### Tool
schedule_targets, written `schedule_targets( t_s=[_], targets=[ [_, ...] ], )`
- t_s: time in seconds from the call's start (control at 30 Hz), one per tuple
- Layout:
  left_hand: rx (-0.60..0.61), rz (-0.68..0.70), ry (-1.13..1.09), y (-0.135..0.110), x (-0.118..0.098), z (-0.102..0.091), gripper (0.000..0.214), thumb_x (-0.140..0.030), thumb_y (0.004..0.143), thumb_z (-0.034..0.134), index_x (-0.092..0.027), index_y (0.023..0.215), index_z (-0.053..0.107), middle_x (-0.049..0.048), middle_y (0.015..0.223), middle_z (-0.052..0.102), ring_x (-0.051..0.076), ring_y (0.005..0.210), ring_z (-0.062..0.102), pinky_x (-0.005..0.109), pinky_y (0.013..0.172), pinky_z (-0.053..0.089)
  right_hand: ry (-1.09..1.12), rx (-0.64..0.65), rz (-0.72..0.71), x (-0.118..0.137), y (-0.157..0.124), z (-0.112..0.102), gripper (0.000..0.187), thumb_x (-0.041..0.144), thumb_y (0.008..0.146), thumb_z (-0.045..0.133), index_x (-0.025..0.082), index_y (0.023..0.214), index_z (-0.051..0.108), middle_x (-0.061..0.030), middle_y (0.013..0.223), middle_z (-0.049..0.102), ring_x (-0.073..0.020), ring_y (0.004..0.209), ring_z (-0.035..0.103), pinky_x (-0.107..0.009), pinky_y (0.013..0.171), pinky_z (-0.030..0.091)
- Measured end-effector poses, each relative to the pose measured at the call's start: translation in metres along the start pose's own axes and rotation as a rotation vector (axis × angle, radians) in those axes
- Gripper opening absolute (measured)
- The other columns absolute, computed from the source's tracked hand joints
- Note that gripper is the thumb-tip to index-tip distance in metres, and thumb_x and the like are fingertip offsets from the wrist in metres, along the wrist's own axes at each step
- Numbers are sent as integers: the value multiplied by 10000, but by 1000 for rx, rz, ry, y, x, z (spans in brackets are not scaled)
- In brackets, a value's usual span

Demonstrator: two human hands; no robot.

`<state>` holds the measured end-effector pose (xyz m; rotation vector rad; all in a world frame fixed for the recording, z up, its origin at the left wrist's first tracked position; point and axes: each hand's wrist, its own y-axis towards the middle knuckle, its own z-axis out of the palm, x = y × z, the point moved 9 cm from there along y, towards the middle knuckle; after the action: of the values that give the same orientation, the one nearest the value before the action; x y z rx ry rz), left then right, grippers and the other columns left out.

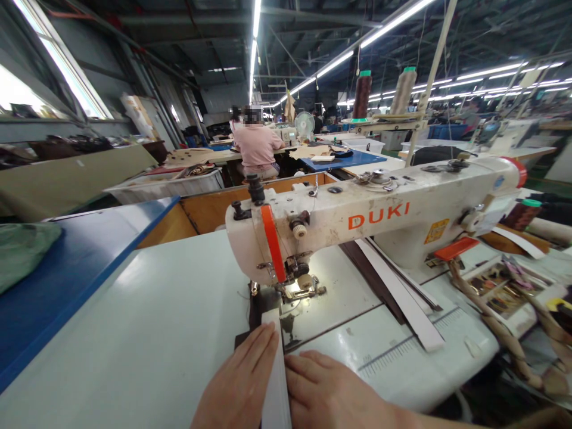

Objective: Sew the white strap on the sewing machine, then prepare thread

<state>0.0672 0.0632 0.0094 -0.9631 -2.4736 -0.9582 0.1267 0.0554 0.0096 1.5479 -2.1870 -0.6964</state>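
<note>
A white strip (275, 381) with a dark layer along its edge runs up to the needle area of the DUKI sewing machine (375, 214). My left hand (239, 381) lies flat over the strip's left side, fingertips just in front of the presser foot (282, 293). On the right edge of the strip, my right hand (330, 387) rests palm down with fingers stretched toward it; both thumbs are hidden. Dark material (257, 310) shows beneath the strip by the needle. Loose white strips (402, 292) and brown strips (373, 283) lie under the machine arm.
A tool tray (503, 292) sits on the right of the pale table (179, 333), whose front edge has a printed ruler (393, 354). Left is a blue-edged table (102, 256) with green cloth (27, 250). Thread cones (361, 95) stand behind; a person in pink (257, 146) sits ahead.
</note>
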Motion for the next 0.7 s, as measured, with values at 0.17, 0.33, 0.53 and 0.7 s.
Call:
schedule_targets(
  t_s=[0.17, 0.33, 0.53, 0.7],
  targets=[
    [-17, 7, -2, 4, 0, -3, 407, -33, 797, 295, -54, 1092, 575, 168, 1070, 694, 218, 984, 667, 300, 838, 540, -5, 23, 12, 1, 3, -3, 150, 246, 859, 640, 130, 767, 660, -47, 887, 684, -202, 844, 587, -291, 786, 524],
    [51, 4, -44, 8, 1, -1, 431, 16, 761, 290, -63, 1040, 608, 161, 1062, 703, 209, 960, 682, 304, 809, 563, 48, 169, 14, 2, 4, -2, 135, 252, 858, 640, 119, 846, 662, -62, 937, 686, -217, 887, 581, -322, 826, 514],
    [174, -30, -222, 13, 13, 4, 527, 54, 728, 273, -85, 1068, 651, 118, 1096, 704, 166, 977, 675, 271, 864, 539, 70, 221, 56, 0, 1, -7, 129, 193, 906, 573, 110, 979, 639, -82, 1091, 653, -214, 1029, 546, -325, 963, 436],
    [201, -94, -235, 16, 20, 1, 486, 24, 770, 313, -116, 1073, 666, 103, 1080, 709, 187, 968, 674, 318, 861, 549, -6, 215, 206, -14, 5, -5, 55, 178, 882, 613, 132, 859, 632, -51, 863, 669, -196, 811, 598, -308, 776, 498]
  ],
)
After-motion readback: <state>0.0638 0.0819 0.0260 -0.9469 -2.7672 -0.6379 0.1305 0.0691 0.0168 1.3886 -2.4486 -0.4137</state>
